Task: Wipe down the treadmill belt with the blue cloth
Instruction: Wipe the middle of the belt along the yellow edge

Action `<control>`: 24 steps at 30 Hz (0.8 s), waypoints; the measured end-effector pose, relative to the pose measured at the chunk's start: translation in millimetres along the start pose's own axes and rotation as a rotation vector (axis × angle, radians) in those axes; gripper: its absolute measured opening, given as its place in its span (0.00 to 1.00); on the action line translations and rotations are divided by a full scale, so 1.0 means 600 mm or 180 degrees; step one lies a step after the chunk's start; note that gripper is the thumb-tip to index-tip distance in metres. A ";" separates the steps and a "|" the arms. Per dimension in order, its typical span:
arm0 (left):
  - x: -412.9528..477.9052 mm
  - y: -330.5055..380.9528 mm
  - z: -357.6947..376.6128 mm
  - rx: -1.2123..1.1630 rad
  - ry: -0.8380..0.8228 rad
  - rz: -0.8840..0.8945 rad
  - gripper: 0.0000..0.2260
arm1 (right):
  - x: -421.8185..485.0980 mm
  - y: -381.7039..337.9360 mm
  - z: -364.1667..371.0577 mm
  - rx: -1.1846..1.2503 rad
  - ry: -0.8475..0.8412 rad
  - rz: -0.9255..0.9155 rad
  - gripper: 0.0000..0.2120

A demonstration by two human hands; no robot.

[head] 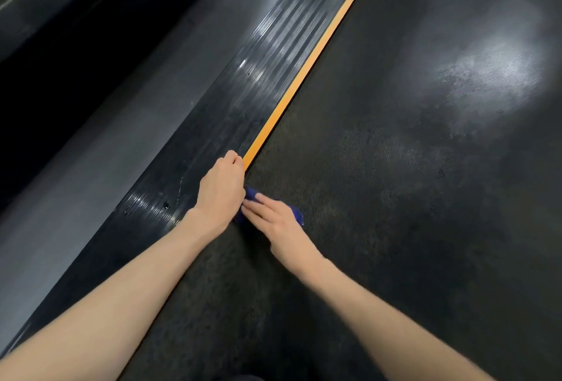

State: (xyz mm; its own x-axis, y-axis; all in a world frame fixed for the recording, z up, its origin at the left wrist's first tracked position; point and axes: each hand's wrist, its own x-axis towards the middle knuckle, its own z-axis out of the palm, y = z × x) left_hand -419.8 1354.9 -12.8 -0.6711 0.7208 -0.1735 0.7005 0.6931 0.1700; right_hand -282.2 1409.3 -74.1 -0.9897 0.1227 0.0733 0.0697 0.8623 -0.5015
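Apparently mid-wipe, at the belt's left edge. Left hand (220, 189) sits curled by the orange strip's (303, 73) near end; cannot tell if it grips anything. Blue cloth (297, 214) lies on the belt (395, 198), pressed under the right hand (273, 219), fingers flat. Next likely calls for a firm sweep rightward.

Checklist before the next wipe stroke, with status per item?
1. Blue cloth on the treadmill belt: ok.
2. Right hand pressing the cloth with straight fingers: ok.
3. Left hand clear of the cloth: not ok, it sits against it by the orange strip.
4. Whether the left hand's curled fingers hold anything: cannot tell.
5. Cloth spread flat: cannot tell, mostly hidden under the hands.
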 end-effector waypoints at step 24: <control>0.005 0.009 -0.002 -0.0054 0.0033 -0.0127 0.09 | -0.120 0.268 -0.147 -0.0322 0.1305 0.2686 0.33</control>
State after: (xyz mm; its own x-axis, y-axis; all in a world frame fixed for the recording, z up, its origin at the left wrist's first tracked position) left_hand -418.6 1360.8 -11.3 -0.7009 0.6926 -0.1705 0.6690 0.7213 0.1797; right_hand -188.9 1582.3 -83.9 -0.4875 0.8727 0.0272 0.7729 0.4458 -0.4516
